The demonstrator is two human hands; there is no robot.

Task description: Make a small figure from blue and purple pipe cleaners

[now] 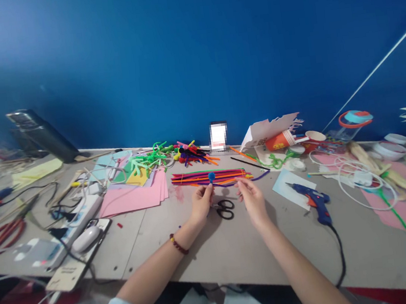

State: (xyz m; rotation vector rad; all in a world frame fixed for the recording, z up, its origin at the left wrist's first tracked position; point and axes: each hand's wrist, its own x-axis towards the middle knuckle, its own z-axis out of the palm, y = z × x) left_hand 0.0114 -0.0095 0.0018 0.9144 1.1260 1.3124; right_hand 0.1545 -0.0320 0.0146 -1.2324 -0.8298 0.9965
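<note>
My left hand (202, 202) is closed in a pinch around a blue pipe cleaner (211, 176), whose upper end is a small fuzzy ball. To its right, my right hand (250, 196) has its fingers curled and its thumb near the index fingertip. Whatever may be between those fingertips is too small to make out. Black-handled scissors (225, 209) lie on the table between both hands. Just beyond the hands is a bundle of colored pipe cleaners (187, 178), mostly red and orange. A purple pipe cleaner (263, 175) curves out along its near side.
On the right, a blue glue gun (314, 197) rests beside light blue paper (284, 186). Pink paper (131, 200), a power strip (75, 231) and a mouse (86, 239) occupy the left. Green pipe-cleaner pieces (148, 161) and a lit phone (218, 135) are near the wall.
</note>
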